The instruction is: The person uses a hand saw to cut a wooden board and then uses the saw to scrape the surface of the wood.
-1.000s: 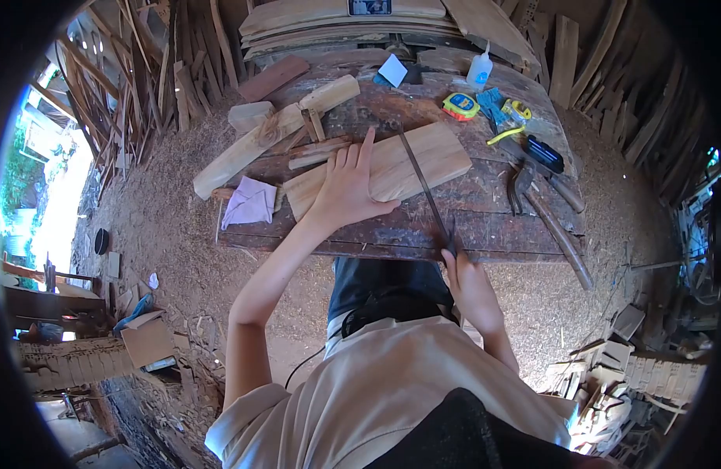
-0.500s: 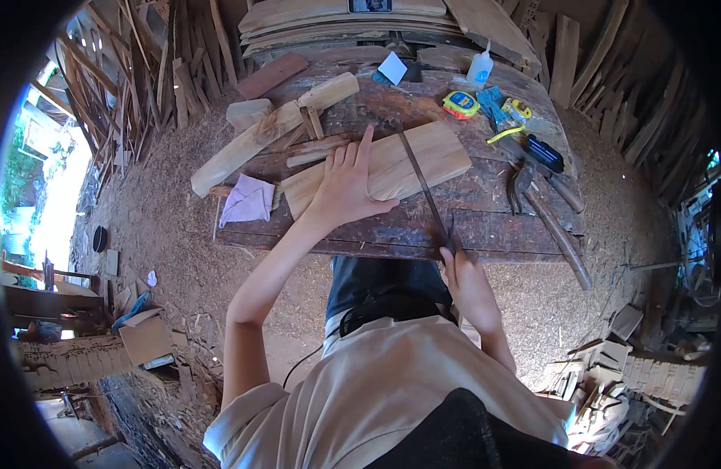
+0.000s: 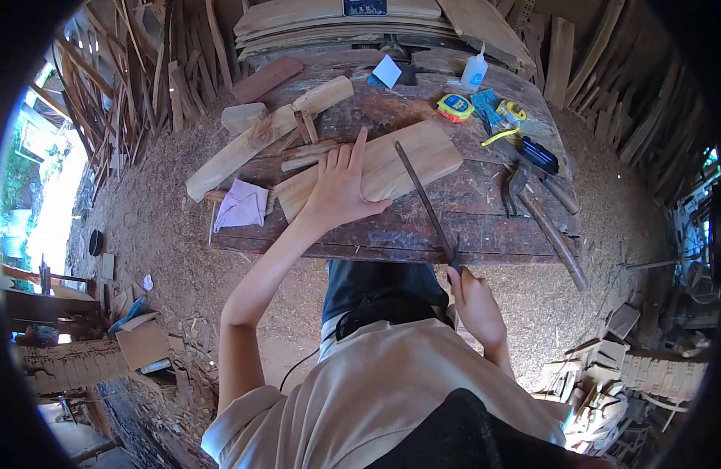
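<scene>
A pale wooden board (image 3: 423, 152) lies at a slant on the dark workbench. My left hand (image 3: 341, 184) is spread flat on its left part, fingers apart and pressing on the wood. In my right hand (image 3: 477, 305), at the bench's front edge, is the handle of a handsaw, the fingers wrapped round it. The long narrow saw blade (image 3: 424, 199), seen nearly edge-on, slants across the board right of my left hand. Whether its teeth have cut into the wood cannot be made out.
A folded pink cloth (image 3: 241, 205), a long timber piece (image 3: 239, 156) and a wood block (image 3: 243, 117) lie left. Rightward are a tape measure (image 3: 455, 107), glue bottle (image 3: 474, 70), hammer (image 3: 552, 238) and black-handled tool (image 3: 538, 155). Shavings cover the floor (image 3: 173, 203).
My right hand has drawn the saw back toward my body, so its tip sits lower on the board. My left hand stays on the board; the whole view has shifted slightly.
</scene>
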`<state>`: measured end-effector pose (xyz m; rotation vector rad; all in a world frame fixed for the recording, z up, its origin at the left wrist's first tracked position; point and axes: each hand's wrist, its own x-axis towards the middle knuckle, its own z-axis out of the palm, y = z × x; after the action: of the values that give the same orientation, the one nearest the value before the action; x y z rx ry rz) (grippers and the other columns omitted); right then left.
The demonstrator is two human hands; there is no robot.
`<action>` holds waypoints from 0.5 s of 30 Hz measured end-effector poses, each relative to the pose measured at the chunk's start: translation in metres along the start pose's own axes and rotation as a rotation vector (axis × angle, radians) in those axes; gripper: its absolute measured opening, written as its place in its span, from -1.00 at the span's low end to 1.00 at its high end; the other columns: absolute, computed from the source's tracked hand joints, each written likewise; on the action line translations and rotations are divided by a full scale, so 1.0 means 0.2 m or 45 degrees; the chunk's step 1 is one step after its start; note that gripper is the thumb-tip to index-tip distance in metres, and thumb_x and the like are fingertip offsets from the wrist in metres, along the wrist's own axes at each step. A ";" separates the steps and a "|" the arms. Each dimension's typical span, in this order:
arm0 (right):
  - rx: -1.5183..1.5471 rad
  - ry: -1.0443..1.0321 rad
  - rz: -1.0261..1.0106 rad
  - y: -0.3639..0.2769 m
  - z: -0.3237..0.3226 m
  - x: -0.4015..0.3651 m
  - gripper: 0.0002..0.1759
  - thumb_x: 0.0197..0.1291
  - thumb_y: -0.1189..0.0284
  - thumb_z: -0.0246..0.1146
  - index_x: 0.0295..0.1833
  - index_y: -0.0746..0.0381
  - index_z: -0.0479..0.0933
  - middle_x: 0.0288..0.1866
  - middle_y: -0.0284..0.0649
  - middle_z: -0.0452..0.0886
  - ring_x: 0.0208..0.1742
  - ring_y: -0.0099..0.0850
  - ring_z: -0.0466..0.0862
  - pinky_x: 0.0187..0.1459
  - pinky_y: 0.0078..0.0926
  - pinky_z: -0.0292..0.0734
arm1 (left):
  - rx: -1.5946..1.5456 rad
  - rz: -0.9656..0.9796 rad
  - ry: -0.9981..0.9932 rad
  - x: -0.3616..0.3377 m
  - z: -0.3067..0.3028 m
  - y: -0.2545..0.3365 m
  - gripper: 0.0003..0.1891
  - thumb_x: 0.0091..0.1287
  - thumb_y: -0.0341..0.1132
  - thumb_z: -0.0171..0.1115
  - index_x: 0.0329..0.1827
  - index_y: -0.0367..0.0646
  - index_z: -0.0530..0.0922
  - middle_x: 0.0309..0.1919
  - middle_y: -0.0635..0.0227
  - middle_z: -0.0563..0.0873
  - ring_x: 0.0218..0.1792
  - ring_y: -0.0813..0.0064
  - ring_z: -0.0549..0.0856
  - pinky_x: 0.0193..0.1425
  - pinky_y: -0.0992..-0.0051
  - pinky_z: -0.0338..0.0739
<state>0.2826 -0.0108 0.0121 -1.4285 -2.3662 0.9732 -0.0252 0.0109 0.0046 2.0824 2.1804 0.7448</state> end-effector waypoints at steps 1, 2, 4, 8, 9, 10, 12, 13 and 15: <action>-0.006 -0.037 0.005 0.00 -0.03 -0.04 -0.56 0.59 0.24 0.02 -0.20 0.43 0.51 -0.52 0.24 0.59 -0.39 0.27 0.63 -0.39 0.08 0.50 | -0.010 0.000 -0.011 0.00 0.00 0.00 0.32 -0.05 0.13 0.58 0.68 -0.21 -0.07 0.21 -0.06 0.47 0.23 -0.11 0.44 0.42 0.01 0.28; -0.012 -0.074 0.011 0.00 -0.04 -0.06 -0.54 0.60 0.22 0.00 -0.18 0.44 0.50 -0.51 0.28 0.59 -0.38 0.29 0.64 -0.38 0.15 0.53 | -0.009 -0.002 -0.010 0.00 0.00 0.00 0.32 -0.05 0.13 0.58 0.68 -0.21 -0.07 0.21 -0.06 0.47 0.23 -0.11 0.44 0.42 0.01 0.28; -0.016 -0.068 0.018 0.00 -0.03 -0.06 -0.54 0.59 0.22 0.00 -0.18 0.44 0.50 -0.51 0.28 0.59 -0.37 0.29 0.64 -0.37 0.16 0.52 | 0.016 0.033 -0.001 0.00 0.01 0.00 0.32 -0.05 0.14 0.58 0.68 -0.21 -0.07 0.20 -0.06 0.47 0.23 -0.10 0.44 0.41 0.01 0.28; -0.004 -0.007 -0.031 0.01 0.05 0.04 -0.55 0.59 0.23 0.01 -0.18 0.45 0.49 -0.49 0.30 0.59 -0.37 0.31 0.63 -0.35 0.18 0.50 | 0.018 0.050 -0.006 0.00 0.00 0.00 0.32 -0.05 0.14 0.58 0.68 -0.20 -0.06 0.20 -0.07 0.47 0.22 -0.10 0.44 0.41 0.01 0.28; 0.001 -0.006 -0.032 0.01 0.07 0.09 -0.55 0.59 0.23 0.01 -0.18 0.45 0.49 -0.49 0.30 0.59 -0.37 0.31 0.63 -0.35 0.18 0.50 | 0.018 0.056 0.003 0.00 0.00 0.00 0.32 -0.05 0.14 0.58 0.68 -0.21 -0.06 0.19 -0.07 0.47 0.22 -0.11 0.44 0.41 0.01 0.28; 0.018 0.057 -0.093 0.00 0.10 0.13 -0.58 0.59 0.25 0.03 -0.16 0.44 0.50 -0.48 0.26 0.59 -0.36 0.28 0.63 -0.36 0.12 0.48 | 0.019 0.062 0.012 -0.01 0.00 0.00 0.32 -0.05 0.14 0.58 0.68 -0.22 -0.06 0.19 -0.08 0.47 0.22 -0.11 0.44 0.41 0.00 0.27; 0.038 0.122 -0.158 -0.01 0.11 0.15 -0.61 0.58 0.27 0.05 -0.13 0.44 0.51 -0.46 0.23 0.59 -0.35 0.25 0.62 -0.37 0.05 0.46 | 0.001 0.044 0.001 0.00 0.00 0.00 0.32 -0.05 0.14 0.58 0.67 -0.24 -0.06 0.19 -0.08 0.47 0.22 -0.11 0.44 0.42 0.00 0.27; 0.015 0.116 -0.147 -0.01 0.11 0.14 -0.61 0.58 0.28 0.05 -0.12 0.44 0.51 -0.46 0.22 0.59 -0.35 0.24 0.62 -0.37 0.05 0.46 | -0.022 0.022 -0.006 0.00 0.00 0.00 0.32 -0.05 0.13 0.58 0.67 -0.25 -0.06 0.19 -0.08 0.47 0.23 -0.12 0.44 0.42 0.00 0.27; -0.017 0.116 -0.154 0.00 0.07 0.11 -0.62 0.58 0.28 0.05 -0.11 0.44 0.51 -0.46 0.22 0.59 -0.36 0.24 0.63 -0.37 0.04 0.46 | -0.022 0.013 0.005 0.00 0.00 0.00 0.32 -0.05 0.13 0.58 0.67 -0.26 -0.06 0.19 -0.08 0.47 0.23 -0.11 0.44 0.42 0.01 0.27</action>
<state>0.2643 0.0020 -0.0022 -1.2888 -2.3660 0.8449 -0.0251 0.0105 0.0054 2.0868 2.1592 0.7671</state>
